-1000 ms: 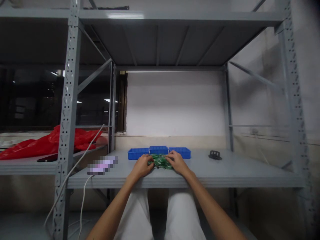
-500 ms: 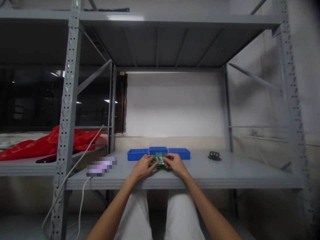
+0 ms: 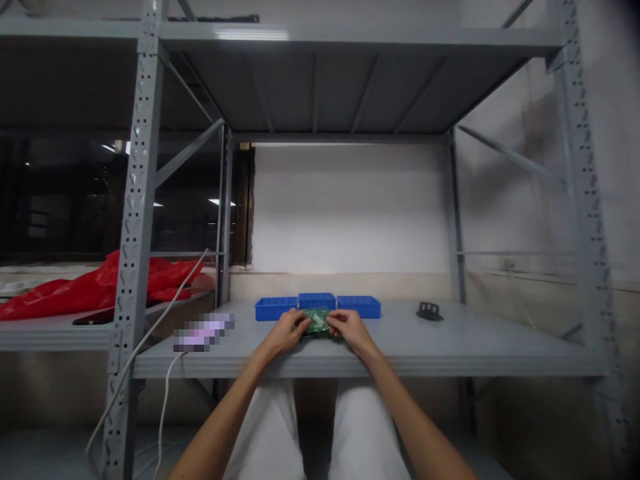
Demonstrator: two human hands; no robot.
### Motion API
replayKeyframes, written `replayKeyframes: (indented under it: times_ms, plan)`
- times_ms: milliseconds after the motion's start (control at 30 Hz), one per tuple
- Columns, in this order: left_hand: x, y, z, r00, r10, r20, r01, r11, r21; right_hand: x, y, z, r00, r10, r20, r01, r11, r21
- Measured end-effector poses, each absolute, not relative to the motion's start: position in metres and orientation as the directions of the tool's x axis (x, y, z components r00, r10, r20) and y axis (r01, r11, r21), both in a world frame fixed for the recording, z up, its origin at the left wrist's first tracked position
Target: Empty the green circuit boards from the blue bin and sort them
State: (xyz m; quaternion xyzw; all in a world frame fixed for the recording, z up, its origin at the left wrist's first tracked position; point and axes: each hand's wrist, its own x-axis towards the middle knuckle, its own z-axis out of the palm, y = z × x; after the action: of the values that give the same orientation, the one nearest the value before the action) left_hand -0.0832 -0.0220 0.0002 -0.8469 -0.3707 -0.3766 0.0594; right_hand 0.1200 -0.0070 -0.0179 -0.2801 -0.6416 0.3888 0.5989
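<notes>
Both my hands, left and right, pinch a green board at frame centre, long axis left-right; grey shelf, white wall behind.

No legible text anywhere

- The scene is dim and greyish; the brightest area is the pale back wall behind the rack.
- A glare patch sits on the front edge of the upper shelf, from a light overhead.
- The underside of that shelf is in shadow.
- Ceiling lights reflect in the dark window at left.
- Uprights bow outward at the frame edges, and detail is soft throughout.
- A pixelated patch covers something near the lower shelf's left edge.
</notes>
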Motion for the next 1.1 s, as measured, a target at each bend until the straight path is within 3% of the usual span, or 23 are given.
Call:
replayKeyframes:
  times_ms: [133, 400, 667, 933, 1100]
  plan:
    - [-0.085, -0.026, 0.001, 0.386, 0.558, 0.734, 0.601, -0.756, 0.260, 0.122, -0.006, -0.019, -0.032, 0.827, 0.562, -0.116, 0.555, -0.824]
    - [-0.088, -0.026, 0.000, 0.308, 0.571, 0.761, 0.498, -0.778, 0.383, 0.121, -0.010, -0.015, -0.145, 0.869, 0.474, -0.217, 0.439, -0.872]
    - [-0.086, -0.027, 0.000, 0.331, 0.529, 0.782, 0.561, -0.776, 0.288, 0.121, -0.009, -0.017, -0.130, 0.862, 0.490, -0.236, 0.453, -0.860]
    - [-0.084, -0.026, 0.000, 0.342, 0.549, 0.763, 0.580, -0.762, 0.289, 0.122, -0.004, -0.022, -0.144, 0.870, 0.471, -0.254, 0.428, -0.868]
    - [-0.086, -0.019, -0.004, 0.327, 0.514, 0.793, 0.615, -0.753, 0.235, 0.117, 0.010, -0.015, -0.027, 0.889, 0.457, -0.258, 0.436, -0.862]
